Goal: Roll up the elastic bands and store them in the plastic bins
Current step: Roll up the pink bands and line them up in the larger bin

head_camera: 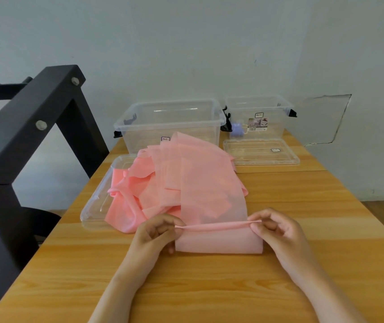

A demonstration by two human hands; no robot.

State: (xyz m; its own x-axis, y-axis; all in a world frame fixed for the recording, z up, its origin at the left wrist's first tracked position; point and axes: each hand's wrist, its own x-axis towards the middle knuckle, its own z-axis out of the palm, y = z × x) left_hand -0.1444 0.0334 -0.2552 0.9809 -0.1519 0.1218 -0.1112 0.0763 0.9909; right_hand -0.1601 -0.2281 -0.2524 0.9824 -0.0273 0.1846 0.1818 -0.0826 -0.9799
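Left hand [156, 231] and right hand [277, 231] each pinch one end of a thin rolled/folded ridge across a pink elastic band [219, 244], thumb + curled fingers on the ridge, wrists near the table [209, 287]. The band's near end lies flat on the table btwn the hands; the rest runs away from the person, up over a loose pile of pink bands [158, 183]. The pile sits partly on a clear lid [95, 206] at table's left edge, w/ its far side touching the large clear bin [186, 127]. The large bin is open-topped w/ no bands visible inside. A small clear bin [277, 127] stands just right of it w/ a label on its front and a purple item [237, 131] inside; can't tell what that is. A second clear lid [286, 157] lies flat in front of the small bin. A black frame [23, 127] stands left of the table.
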